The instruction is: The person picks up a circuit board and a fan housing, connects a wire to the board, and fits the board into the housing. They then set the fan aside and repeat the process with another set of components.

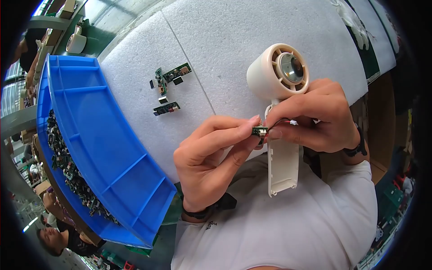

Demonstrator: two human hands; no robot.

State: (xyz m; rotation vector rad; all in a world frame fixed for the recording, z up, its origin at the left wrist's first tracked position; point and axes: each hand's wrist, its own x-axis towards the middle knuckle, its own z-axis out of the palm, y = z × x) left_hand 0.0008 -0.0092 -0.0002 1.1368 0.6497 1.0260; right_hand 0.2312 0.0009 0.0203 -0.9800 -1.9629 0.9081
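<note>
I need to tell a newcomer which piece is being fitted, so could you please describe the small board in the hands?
Start at the cream handheld fan. Just below its round head, the left hand pinches a tiny green circuit board. Unlike the loose boards on the white foam, it has red and black wires.

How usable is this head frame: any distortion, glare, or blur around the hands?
Head view: strong fisheye bending, so the blue bin curves and the corners go black. Light is even and soft on the white foam mat, with no harsh glare. The left hand, right hand, small circuit board and cream fan housing look sharp; the rim is smeared.
</note>
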